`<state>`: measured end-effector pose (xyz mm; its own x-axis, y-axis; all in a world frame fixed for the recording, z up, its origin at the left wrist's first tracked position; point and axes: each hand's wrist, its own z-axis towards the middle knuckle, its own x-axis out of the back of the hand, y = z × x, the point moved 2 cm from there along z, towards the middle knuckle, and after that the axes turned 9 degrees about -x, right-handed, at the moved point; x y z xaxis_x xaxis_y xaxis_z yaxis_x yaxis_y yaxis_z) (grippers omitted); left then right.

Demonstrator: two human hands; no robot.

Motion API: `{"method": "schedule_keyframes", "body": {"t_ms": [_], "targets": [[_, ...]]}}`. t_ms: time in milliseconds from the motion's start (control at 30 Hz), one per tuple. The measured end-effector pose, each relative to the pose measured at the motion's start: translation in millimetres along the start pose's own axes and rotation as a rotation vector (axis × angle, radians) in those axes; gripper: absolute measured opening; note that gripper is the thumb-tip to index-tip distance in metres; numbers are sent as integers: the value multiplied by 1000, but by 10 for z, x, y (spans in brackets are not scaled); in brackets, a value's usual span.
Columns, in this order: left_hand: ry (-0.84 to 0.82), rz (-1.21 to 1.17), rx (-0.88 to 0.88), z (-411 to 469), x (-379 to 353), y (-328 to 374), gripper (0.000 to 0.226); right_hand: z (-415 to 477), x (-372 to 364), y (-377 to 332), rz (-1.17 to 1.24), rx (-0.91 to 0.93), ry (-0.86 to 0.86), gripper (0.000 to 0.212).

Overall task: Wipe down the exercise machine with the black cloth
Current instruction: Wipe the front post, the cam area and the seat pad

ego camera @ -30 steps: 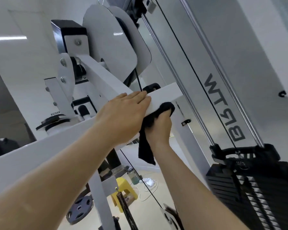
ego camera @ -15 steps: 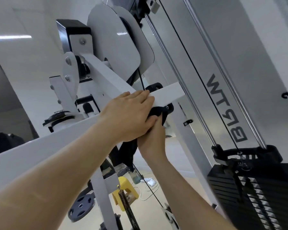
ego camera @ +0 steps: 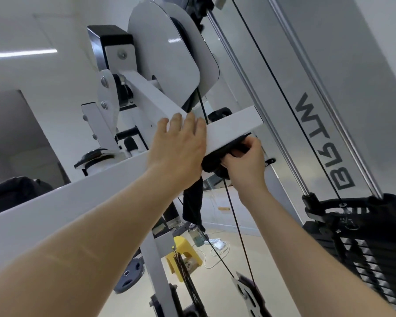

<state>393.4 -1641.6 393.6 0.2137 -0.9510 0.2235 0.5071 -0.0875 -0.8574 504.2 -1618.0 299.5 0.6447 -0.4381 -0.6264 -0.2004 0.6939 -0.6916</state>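
Two hands, one black cloth, one exercise machine, one yellow stool, one weight plate

The white painted steel frame of the exercise machine contrasts with the crumpled black fabric cloth. The stacked metal weight plates are black with silvery stripes. The flat shroud panel is pale grey with dark lettering, and the small plastic stool is yellow.

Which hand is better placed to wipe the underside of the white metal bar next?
Right. The right hand grips the black cloth and presses it against the underside of the white metal bar. The left hand rests flat on the bar, fingers straight, holding nothing.
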Motion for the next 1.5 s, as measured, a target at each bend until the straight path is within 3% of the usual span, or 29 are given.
{"method": "schedule_keyframes", "body": {"t_ms": [233, 367, 500, 633, 767, 833, 967, 1133, 1233, 1333, 1400, 1500], "targets": [[-36, -10, 1, -51, 101, 95, 88, -610, -305, -10, -119, 64, -116, 34], [-14, 0, 141, -769, 69, -324, 88, -1175, -511, 9, -91, 136, -344, 30], [66, -56, 151, -1005, 72, -464, 78, -1284, -609, 83, -34, 122, -331, 28], [43, -131, 137, -978, 83, -459, 74, -1302, -640, 141, -61, 75, -437, 47], [112, -393, 46, -1053, 211, -518, 65, -1466, -762, 196, -135, 156, -278, 40], [122, -499, 65, -1240, 235, -721, 60, -1611, -783, 185, -260, 249, -177, 40], [45, -380, 188, -1540, 224, -929, 53, -1708, -742, 173, -417, 507, -69, 43], [53, -547, 150, -1466, 285, -955, 51, -1782, -671, -64, -448, 931, -79, 34], [-55, -416, 147, -1649, 339, -1096, 64, -1635, -771, -197, -529, 964, -76, 34], [-227, -184, 56, -1956, 342, -1121, 86, -1630, -770, -106, -645, 973, -196, 37], [-203, -169, 53, -2158, 335, -1202, 93, -1815, -840, -57, -688, 1082, -271, 37], [-94, -281, 130, -2393, 372, -1290, 83, -2154, -1122, -59, -709, 1337, -375, 34]]}}
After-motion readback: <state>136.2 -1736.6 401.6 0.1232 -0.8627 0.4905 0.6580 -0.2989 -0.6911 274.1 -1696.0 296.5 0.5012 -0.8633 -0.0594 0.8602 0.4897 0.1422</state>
